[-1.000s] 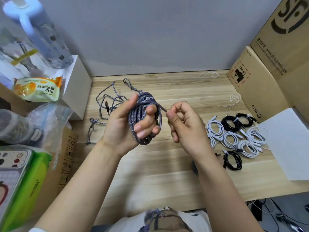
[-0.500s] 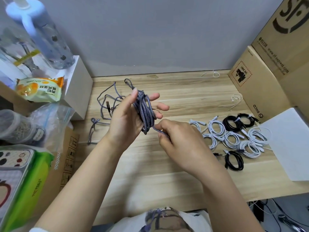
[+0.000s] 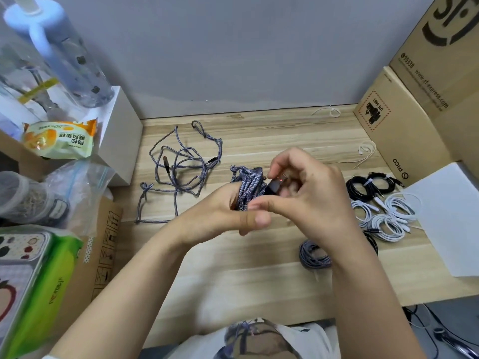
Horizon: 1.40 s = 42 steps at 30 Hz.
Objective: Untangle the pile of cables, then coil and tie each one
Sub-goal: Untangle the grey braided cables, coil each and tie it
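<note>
My left hand (image 3: 223,216) grips a coiled grey braided cable (image 3: 247,185) over the middle of the wooden table (image 3: 233,275). My right hand (image 3: 308,193) crosses over it and pinches the cable's black plug end (image 3: 276,186) against the coil. A loose tangle of grey braided cable (image 3: 181,167) lies behind on the left. One tied grey coil (image 3: 313,255) sits by my right wrist. Tied black coils (image 3: 370,186) and white coils (image 3: 386,216) lie at the right.
Cardboard boxes (image 3: 404,130) stand at the right, with a white sheet (image 3: 451,216) in front of them. White ties (image 3: 365,151) lie near the boxes. A white box (image 3: 121,141), a snack packet (image 3: 59,138), a bottle (image 3: 62,53) and bags crowd the left.
Both hands dropped lower over the table. My right hand carried the cable's end up and round the coil and now holds the black plug against it. A grey coil by my wrist came into sight.
</note>
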### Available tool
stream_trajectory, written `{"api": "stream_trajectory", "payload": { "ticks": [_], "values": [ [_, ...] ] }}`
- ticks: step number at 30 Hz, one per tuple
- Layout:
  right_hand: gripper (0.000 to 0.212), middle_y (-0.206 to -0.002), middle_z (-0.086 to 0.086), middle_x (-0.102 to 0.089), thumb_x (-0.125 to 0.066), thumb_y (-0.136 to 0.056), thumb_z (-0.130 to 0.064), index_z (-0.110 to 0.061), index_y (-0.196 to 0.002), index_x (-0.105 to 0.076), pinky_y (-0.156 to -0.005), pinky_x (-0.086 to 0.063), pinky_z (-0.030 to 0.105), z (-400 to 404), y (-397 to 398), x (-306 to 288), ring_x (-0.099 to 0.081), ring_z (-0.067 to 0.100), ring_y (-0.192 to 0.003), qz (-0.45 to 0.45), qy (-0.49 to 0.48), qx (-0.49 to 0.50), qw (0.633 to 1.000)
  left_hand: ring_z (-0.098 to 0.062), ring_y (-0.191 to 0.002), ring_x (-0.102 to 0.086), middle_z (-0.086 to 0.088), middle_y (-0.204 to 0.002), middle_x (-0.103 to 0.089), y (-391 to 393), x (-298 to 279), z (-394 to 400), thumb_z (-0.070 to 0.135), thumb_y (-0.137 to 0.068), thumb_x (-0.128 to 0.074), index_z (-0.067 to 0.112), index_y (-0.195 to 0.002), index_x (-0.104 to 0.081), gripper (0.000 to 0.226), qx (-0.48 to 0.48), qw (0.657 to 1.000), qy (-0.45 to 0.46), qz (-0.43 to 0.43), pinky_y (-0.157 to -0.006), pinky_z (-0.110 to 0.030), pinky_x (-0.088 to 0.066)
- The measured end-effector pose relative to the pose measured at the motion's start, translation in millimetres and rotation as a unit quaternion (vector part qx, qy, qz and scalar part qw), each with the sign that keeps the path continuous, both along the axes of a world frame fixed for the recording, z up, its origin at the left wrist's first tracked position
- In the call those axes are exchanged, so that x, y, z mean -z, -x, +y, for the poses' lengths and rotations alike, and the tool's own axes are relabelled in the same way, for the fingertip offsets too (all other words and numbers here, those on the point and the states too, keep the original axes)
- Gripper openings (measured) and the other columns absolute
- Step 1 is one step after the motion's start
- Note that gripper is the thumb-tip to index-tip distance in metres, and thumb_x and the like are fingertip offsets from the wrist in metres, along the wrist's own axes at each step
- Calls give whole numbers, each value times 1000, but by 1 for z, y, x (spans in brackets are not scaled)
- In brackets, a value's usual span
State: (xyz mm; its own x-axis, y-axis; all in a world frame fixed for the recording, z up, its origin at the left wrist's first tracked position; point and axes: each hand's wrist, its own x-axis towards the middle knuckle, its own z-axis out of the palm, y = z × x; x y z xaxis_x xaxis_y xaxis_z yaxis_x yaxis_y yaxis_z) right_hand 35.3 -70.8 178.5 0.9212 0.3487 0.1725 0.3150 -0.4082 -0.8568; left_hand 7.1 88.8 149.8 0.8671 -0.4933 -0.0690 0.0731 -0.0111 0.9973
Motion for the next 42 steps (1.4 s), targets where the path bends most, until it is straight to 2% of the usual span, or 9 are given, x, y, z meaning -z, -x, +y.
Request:
{"api": "stream_trajectory", "payload": {
  "ticks": [3, 6, 8, 11, 15, 21, 27, 31, 42],
  "values": [
    [47, -75, -13, -49, -78, -46, -52, -32, -82, -56, -59, -37, 16, -4, -5, 7, -44, 1, -66, 19, -59, -25, 998, -11, -54, -40, 11, -56, -48, 0, -3, -2, 25, -59, -75, 29, -62, -59, 16, 26, 999, 18, 13, -50, -27, -29],
    [53, -109, 1, -59, -72, -60, -40, -35, -109, -55, -83, -47, 26, -4, -2, 7, -58, 14, -98, 120, -130, -202, 963, -7, -53, -44, 14, -58, -53, 0, -7, -8, 21, -59, -81, 29, -63, -60, 23, 101, 991, 83, 5, -50, -23, -33],
    [51, -100, 10, -64, -70, -62, -36, -28, -111, -59, -78, -49, 28, -3, 0, 3, -62, 23, -92, 134, -156, -246, 947, -5, -55, -47, 16, -62, -54, -1, -11, -11, 30, -66, -81, 29, -69, -59, 22, 151, 980, 130, 21, -52, -22, -36],
    [33, -80, 7, -69, -65, -63, -44, -28, -92, -69, -63, -50, 30, 2, 0, -2, -64, 21, -73, 70, -138, -165, 974, -7, -54, -48, 16, -60, -55, -5, -15, -12, 39, -68, -80, 27, -67, -61, 22, 152, 975, 151, 52, -50, -36, -33],
    [24, -67, 6, -69, -62, -66, -46, -25, -70, -72, -53, -49, 27, 8, -4, 5, -63, 23, -59, 39, -187, -41, 981, -1, -43, -47, 16, -44, -46, -14, -18, -20, 49, -74, -71, 4, -58, -51, 51, 101, 976, 176, 80, -55, -25, -43],
    [38, -37, -4, -36, -54, -69, -50, -26, -42, -41, -41, -28, 20, 11, -26, 22, -32, 4, -38, 42, -215, 106, 970, -42, -47, -40, 10, -31, -39, -28, -17, -42, 71, -53, -70, 11, -39, -55, 63, -64, 986, 124, 89, -51, -14, -45],
    [43, -35, -3, -33, -47, -72, -55, -25, -42, -38, -43, -27, 25, 14, -56, 39, -35, 23, -34, 51, -222, 178, 957, -17, -30, -30, 5, -30, -34, -51, -2, -68, 50, -47, -81, 19, -45, -51, 43, -261, 953, 135, 71, -39, -16, -38],
    [42, -37, -8, -34, -56, -72, -49, -24, -47, -34, -41, -27, 22, 12, -71, 47, -31, 8, -37, -2, -218, 213, 953, -9, -27, -33, 9, -36, -38, -68, 10, -79, 76, -44, -70, 20, -56, -56, 59, -362, 926, 107, 29, -36, -13, -29],
    [43, -29, -1, -34, -56, -63, -47, -10, -47, -38, -30, -22, 8, -27, -134, 66, -33, 12, -16, 220, -346, 45, 911, -17, -82, -60, -2, -78, -61, -112, 29, -71, 52, -90, -30, 6, -91, -58, 54, -59, 964, 196, 172, -81, -24, -45]
  ]
}}
